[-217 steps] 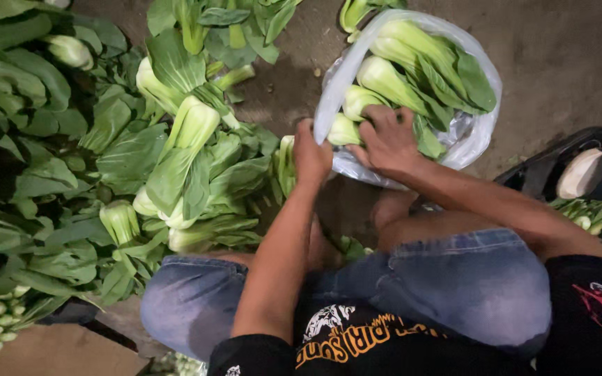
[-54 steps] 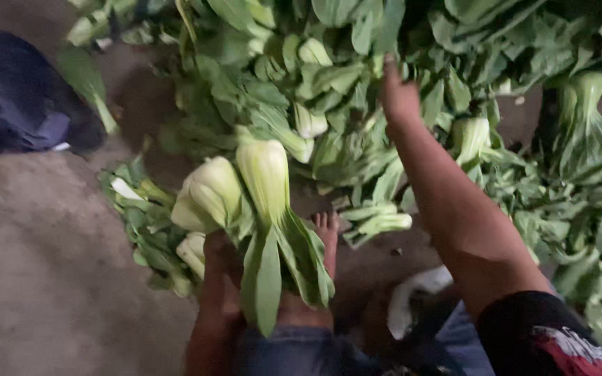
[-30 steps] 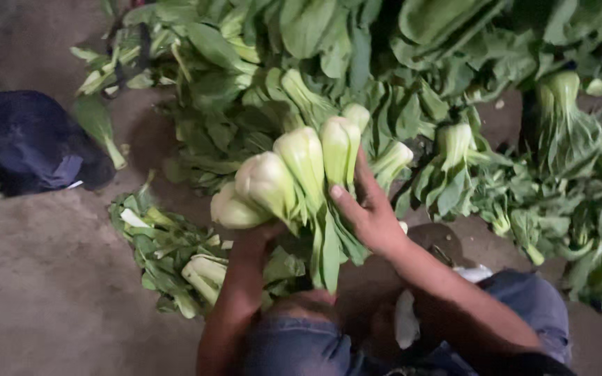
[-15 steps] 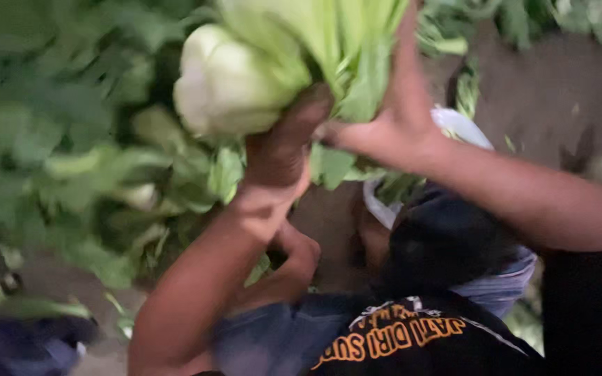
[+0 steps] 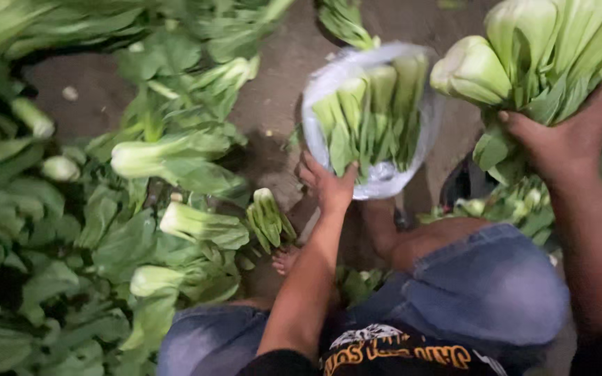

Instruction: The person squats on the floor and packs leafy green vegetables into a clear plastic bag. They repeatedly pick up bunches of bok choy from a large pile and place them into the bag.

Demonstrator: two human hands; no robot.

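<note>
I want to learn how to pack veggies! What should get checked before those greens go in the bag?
1. Bunch of bok choy gripped firmly in the right hand: ok.
2. Left hand on the rim of the plastic bag: ok.
3. Bag mouth held open: ok, greens show inside.
4. Room left in the bag: cannot tell, it already looks well filled.
5. Bunch lined up over the bag: not ok, it sits off to the right.
6. Leaves clean and undamaged: cannot tell, picture is blurred.

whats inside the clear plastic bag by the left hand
The plastic bag holds bok choy packed side by side, stems and leaves showing. The left hand grips its near rim. What lies beneath those heads is covered.
</note>
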